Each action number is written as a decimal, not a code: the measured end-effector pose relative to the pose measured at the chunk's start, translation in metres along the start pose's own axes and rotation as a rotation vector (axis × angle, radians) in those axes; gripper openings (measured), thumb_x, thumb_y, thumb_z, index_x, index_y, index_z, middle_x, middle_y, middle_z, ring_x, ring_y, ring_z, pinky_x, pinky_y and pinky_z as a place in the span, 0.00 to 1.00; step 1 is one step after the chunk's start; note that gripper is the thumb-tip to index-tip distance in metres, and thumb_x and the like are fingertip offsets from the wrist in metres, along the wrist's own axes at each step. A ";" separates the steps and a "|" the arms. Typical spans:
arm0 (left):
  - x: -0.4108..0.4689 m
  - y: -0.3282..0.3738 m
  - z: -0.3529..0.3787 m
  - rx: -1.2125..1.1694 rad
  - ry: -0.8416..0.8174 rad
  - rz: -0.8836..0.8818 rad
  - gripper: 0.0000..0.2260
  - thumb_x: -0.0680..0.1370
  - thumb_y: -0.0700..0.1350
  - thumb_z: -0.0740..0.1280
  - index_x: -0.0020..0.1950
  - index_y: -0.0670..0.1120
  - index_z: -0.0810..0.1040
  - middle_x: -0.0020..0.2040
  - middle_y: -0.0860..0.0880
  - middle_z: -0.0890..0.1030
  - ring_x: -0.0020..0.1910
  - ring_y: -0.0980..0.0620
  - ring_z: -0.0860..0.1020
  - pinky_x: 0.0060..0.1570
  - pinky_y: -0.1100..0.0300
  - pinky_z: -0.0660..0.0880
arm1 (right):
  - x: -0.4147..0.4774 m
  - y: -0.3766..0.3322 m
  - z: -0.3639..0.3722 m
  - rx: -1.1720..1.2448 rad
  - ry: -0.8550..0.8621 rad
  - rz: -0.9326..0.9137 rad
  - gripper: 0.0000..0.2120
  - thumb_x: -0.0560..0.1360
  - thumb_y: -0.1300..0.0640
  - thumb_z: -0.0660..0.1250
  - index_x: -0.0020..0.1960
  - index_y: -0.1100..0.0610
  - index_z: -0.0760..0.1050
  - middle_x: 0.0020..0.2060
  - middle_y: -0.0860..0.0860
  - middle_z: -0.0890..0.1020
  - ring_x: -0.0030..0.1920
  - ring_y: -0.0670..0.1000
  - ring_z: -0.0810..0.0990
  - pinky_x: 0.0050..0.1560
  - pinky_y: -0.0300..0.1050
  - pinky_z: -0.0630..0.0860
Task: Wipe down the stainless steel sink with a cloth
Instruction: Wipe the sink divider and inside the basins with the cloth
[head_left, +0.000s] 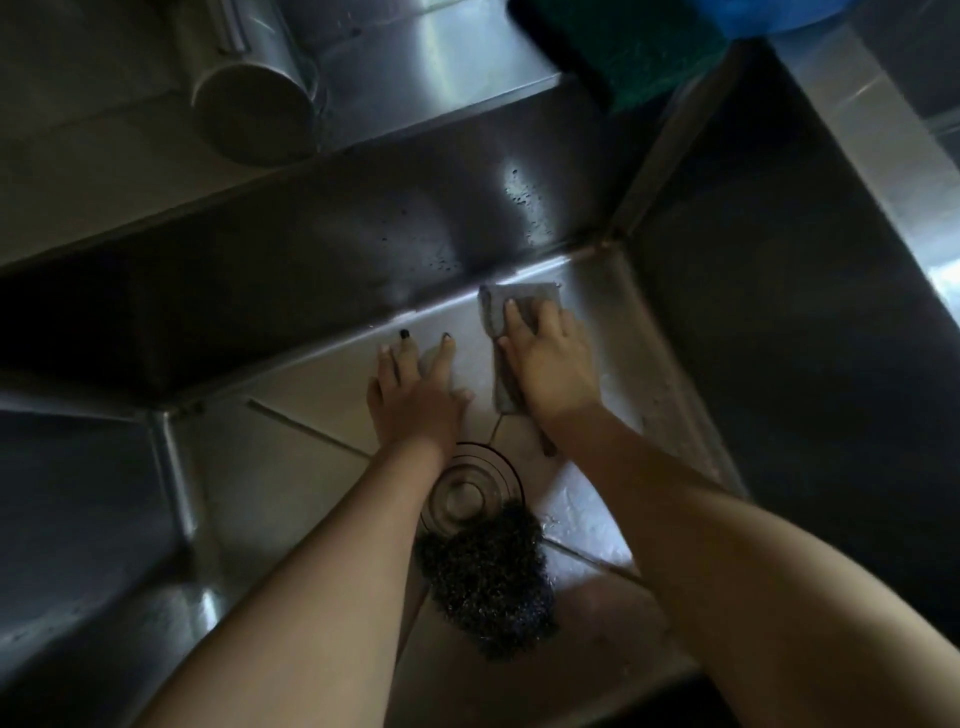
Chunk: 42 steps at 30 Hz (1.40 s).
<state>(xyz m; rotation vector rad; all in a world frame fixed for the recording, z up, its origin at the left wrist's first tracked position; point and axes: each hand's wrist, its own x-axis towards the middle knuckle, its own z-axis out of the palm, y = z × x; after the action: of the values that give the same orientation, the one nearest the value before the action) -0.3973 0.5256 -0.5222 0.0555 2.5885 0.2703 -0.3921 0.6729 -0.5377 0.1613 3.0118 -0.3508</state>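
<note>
Both my arms reach down into a deep stainless steel sink (291, 249). My right hand (553, 364) lies flat on a grey cloth (496, 312) and presses it onto the sink floor close to the far wall. The cloth sticks out beyond my fingertips and along the thumb side. My left hand (415, 387) rests just left of it, fingers spread and straight, flat on the bare sink floor. It holds nothing.
A round drain (470, 493) sits in the floor between my forearms. A dark steel wool scrubber (488, 577) lies just nearer than the drain. A steel faucet spout (254, 109) hangs over the far rim. A green pad (623, 47) and something blue (779, 15) lie at the far right corner.
</note>
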 end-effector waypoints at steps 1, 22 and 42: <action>-0.001 0.000 0.000 -0.001 0.004 0.004 0.28 0.78 0.56 0.57 0.75 0.59 0.49 0.77 0.46 0.44 0.75 0.43 0.41 0.71 0.47 0.46 | 0.006 0.005 -0.003 -0.043 -0.009 -0.007 0.23 0.79 0.50 0.56 0.72 0.54 0.61 0.63 0.58 0.67 0.60 0.60 0.66 0.55 0.51 0.65; -0.002 0.000 -0.002 0.049 0.020 0.017 0.28 0.78 0.55 0.58 0.75 0.59 0.50 0.77 0.45 0.46 0.75 0.42 0.43 0.71 0.47 0.48 | -0.070 -0.011 -0.005 -0.179 0.053 0.217 0.18 0.65 0.55 0.68 0.53 0.57 0.81 0.41 0.55 0.82 0.35 0.56 0.78 0.34 0.40 0.73; -0.006 0.057 -0.009 0.078 0.020 0.184 0.28 0.78 0.54 0.59 0.75 0.56 0.50 0.76 0.44 0.46 0.74 0.40 0.47 0.69 0.41 0.53 | -0.091 0.029 -0.019 -0.136 -0.028 0.288 0.18 0.68 0.57 0.65 0.57 0.54 0.80 0.40 0.59 0.79 0.37 0.59 0.78 0.35 0.46 0.76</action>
<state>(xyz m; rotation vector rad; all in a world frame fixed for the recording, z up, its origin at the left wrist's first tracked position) -0.3972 0.5797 -0.5003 0.3214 2.6156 0.2377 -0.3005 0.6972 -0.5151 0.5635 2.9135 -0.1194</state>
